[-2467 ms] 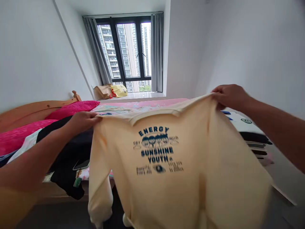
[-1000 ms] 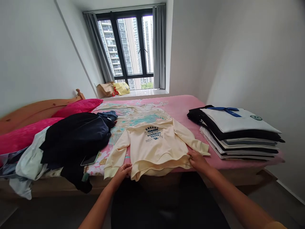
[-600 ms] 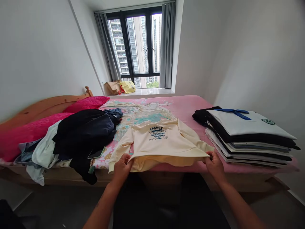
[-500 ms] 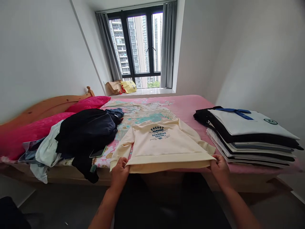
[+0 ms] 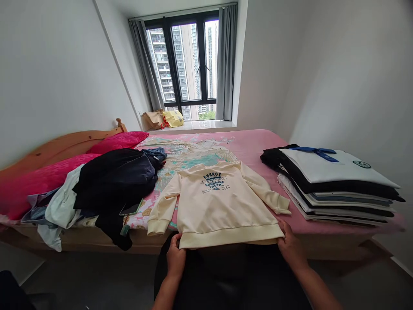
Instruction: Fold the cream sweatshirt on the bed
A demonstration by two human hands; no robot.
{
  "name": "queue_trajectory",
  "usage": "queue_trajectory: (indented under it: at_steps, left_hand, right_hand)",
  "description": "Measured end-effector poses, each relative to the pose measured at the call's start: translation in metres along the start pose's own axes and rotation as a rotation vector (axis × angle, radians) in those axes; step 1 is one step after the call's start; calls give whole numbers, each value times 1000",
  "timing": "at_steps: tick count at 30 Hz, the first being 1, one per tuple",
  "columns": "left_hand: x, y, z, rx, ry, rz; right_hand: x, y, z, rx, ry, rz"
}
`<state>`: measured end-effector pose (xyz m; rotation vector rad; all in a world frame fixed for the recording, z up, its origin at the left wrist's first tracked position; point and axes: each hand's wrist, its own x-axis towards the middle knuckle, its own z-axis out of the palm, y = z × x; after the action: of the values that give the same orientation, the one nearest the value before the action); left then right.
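A cream sweatshirt (image 5: pixel 222 202) with dark blue "ENERGY SUNSHINE YOUTH" print lies flat, front up, on the pink bed (image 5: pixel 254 146), its hem over the near edge and both sleeves spread out. My left hand (image 5: pixel 176 258) is closed on the hem's left corner. My right hand (image 5: pixel 290 245) is closed on the hem's right corner.
A stack of folded clothes (image 5: pixel 332 185) sits on the bed to the right. A heap of dark and pale garments (image 5: pixel 106 185) with a phone (image 5: pixel 130 209) lies to the left, beside pink pillows (image 5: pixel 48 176). Bags (image 5: pixel 161 118) rest on the window sill.
The sweatshirt went from held up in the air to laid on the bed. My hands then drew its hem toward me over the bed edge, and it flattened out.
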<state>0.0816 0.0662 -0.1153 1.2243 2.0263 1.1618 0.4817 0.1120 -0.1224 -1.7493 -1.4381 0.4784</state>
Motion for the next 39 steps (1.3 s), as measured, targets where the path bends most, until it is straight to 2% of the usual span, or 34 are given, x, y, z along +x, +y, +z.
queue_trajectory:
  at_steps: [3, 5, 8, 10, 12, 18, 21, 25, 28, 31, 33, 36, 39]
  left_hand:
    - [-7, -8, -16, 2, 144, 106]
    - [-14, -17, -30, 10, 174, 128]
    - [-25, -28, -44, -30, 61, 37]
    - [-29, -30, -45, -116, -14, -40]
    - [-31, -26, -43, -242, -49, -95]
    - [-29, -8, -43, -645, -243, -262]
    - [-27, -11, -45, -735, -234, -306]
    - [-18, -20, -35, -626, -103, -379]
    - [-10, -26, -24, -584, -69, -359]
    - [-1, -32, -16, -467, -147, -330]
    - [6, -34, -13, -316, -179, -292]
    - [16, -31, -12, -130, -70, -241]
    - [21, -27, -13, -213, -42, -205]
  right_hand:
    - [-3, 2, -12, 16, 56, -79]
    - [-11, 11, -18, 26, 71, -83]
    - [-31, 31, -16, 37, -23, -16]
    - [-44, 41, -9, 67, -82, 65]
    - [-52, 45, -2, 131, -66, 116]
    - [-48, 29, -1, 303, 48, 177]
    - [-45, 22, -5, 406, -1, 248]
    - [-43, 22, -6, 650, -180, 285]
    - [-38, 25, -1, 726, -149, 432]
    - [-30, 26, 8, 662, -81, 563]
    - [-24, 28, 15, 572, -110, 555]
    - [-17, 33, 22, 426, -155, 470]
    - [-17, 41, 23, 383, -183, 450]
